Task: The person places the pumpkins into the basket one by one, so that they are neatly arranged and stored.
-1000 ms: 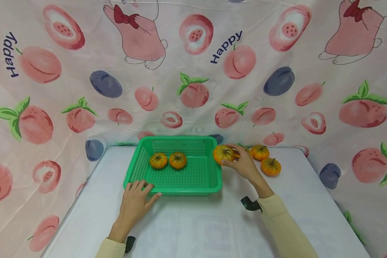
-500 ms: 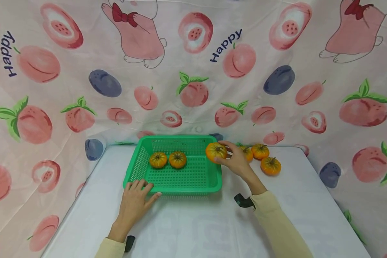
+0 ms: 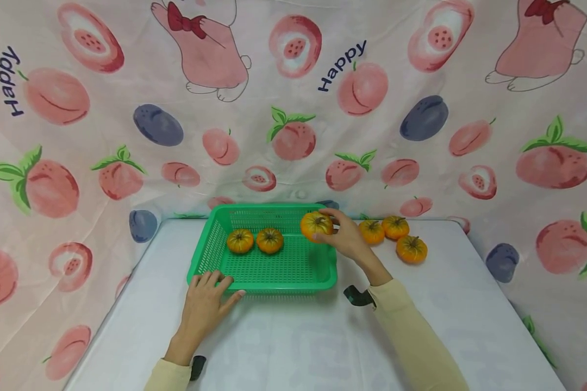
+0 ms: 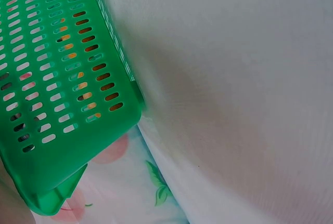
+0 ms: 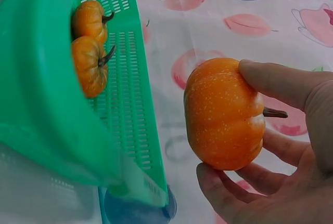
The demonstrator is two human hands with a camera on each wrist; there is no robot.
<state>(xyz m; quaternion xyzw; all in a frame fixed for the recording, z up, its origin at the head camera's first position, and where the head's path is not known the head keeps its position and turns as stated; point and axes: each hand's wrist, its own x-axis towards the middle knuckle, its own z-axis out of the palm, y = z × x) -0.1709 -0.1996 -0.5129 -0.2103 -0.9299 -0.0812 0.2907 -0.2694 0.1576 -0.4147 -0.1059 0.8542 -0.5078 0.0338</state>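
In the head view my right hand (image 3: 345, 235) pinches a small orange pumpkin (image 3: 316, 226) above the right end of the green basket (image 3: 274, 286). The right wrist view shows that pumpkin (image 5: 223, 114) between the thumb and fingertips of the hand (image 5: 291, 146), its stem towards the palm. Two pumpkins (image 3: 240, 241) (image 3: 270, 240) sit side by side inside the basket, left of its middle. My left hand (image 3: 204, 305) rests with its fingertips on the basket's front left rim, fingers loosely bent and thumb spread. The left wrist view shows the basket's perforated wall (image 4: 57, 78).
Three more pumpkins (image 3: 372, 232) (image 3: 395, 227) (image 3: 411, 250) stand on the white table (image 3: 293, 342) to the right of the basket, behind the right forearm. A fruit-patterned cloth (image 3: 254, 119) hangs behind the table and at its sides.
My right hand has moved left with its pumpkin, from the basket's right rim to over its inside. A pumpkin on the table behind that hand shows more fully. The left hand has stayed put.
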